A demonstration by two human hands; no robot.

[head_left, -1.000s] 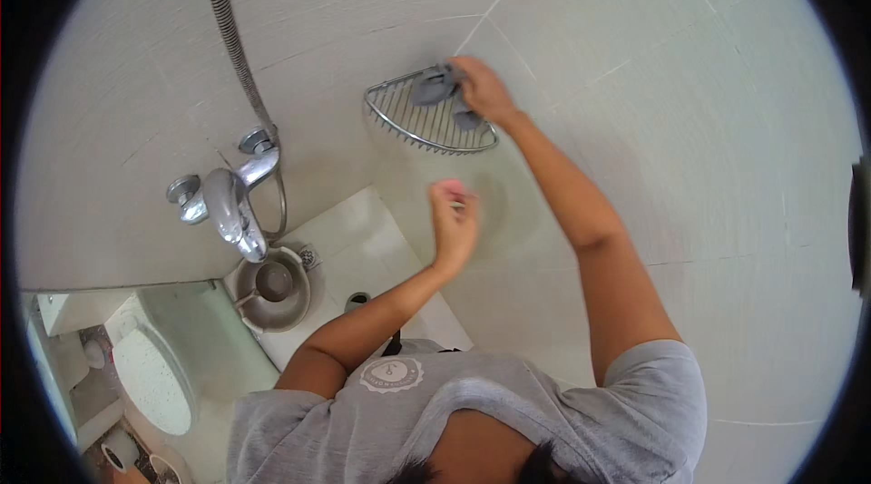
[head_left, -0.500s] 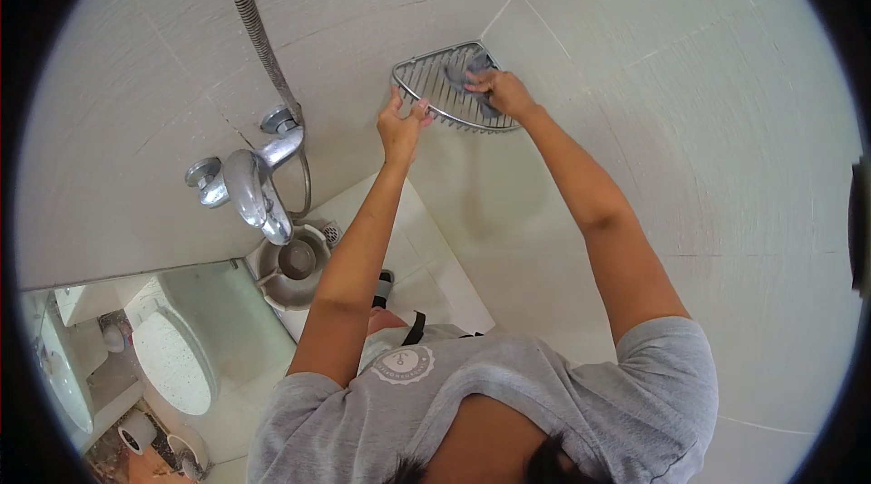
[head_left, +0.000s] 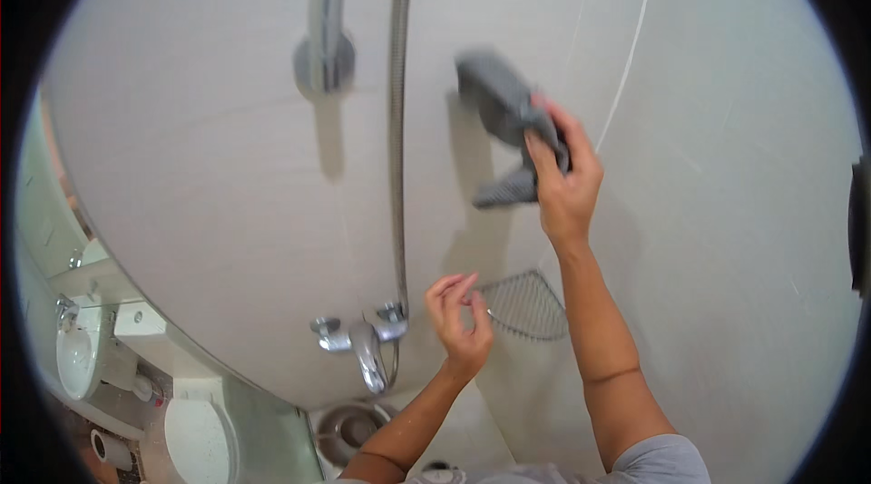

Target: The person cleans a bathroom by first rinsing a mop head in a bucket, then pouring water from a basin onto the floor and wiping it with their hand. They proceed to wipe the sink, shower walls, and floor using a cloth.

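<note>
A grey cloth (head_left: 508,112) hangs bunched from my right hand (head_left: 570,183), raised in front of the tiled wall near the corner. Its fingers and thumb pinch the cloth, which is smeared by motion. Lower down, my left hand (head_left: 461,325) has its fingers loosely curled and apart, with nothing in them. Just right of that hand sits the wire corner shelf (head_left: 526,307), fixed where the two walls meet; nothing lies on its bars. The left hand appears close to the shelf's left end, though contact cannot be made out.
A chrome mixer tap (head_left: 366,348) juts from the wall at left, with a shower hose (head_left: 399,121) running up from it. A chrome wall pipe (head_left: 327,39) is higher up. Below stands a basin (head_left: 337,420). A toilet (head_left: 198,439) and washbasin (head_left: 80,357) are at lower left.
My view has tilted upward. The right hand has lifted the cloth off the corner shelf and up before the wall. My left hand has let go of the shelf's front rim.
</note>
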